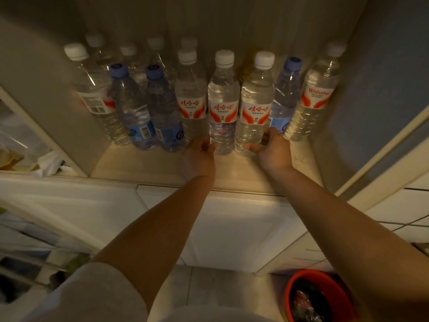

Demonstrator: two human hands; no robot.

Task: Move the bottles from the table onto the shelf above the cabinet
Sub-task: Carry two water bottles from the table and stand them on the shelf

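Front row of water bottles stands upright on the shelf (148, 163), more bottles ranked behind. Left hand (199, 156) has its grip curled round the base of the centre white-capped bottle (223, 105). Right hand (274, 149) has its grip clamped on the base of the adjacent white-capped bottle (255, 105). Both bottles rest on the shelf surface, touching each other. White cabinet (243, 224) sits directly below. Red bin (299, 282) on the floor, lower right.

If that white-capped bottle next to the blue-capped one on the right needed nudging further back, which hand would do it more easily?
The right hand, probably. It already grips the base of that white-capped bottle, beside the blue-capped bottle. The left hand holds the neighbouring bottle and would have to cross over.
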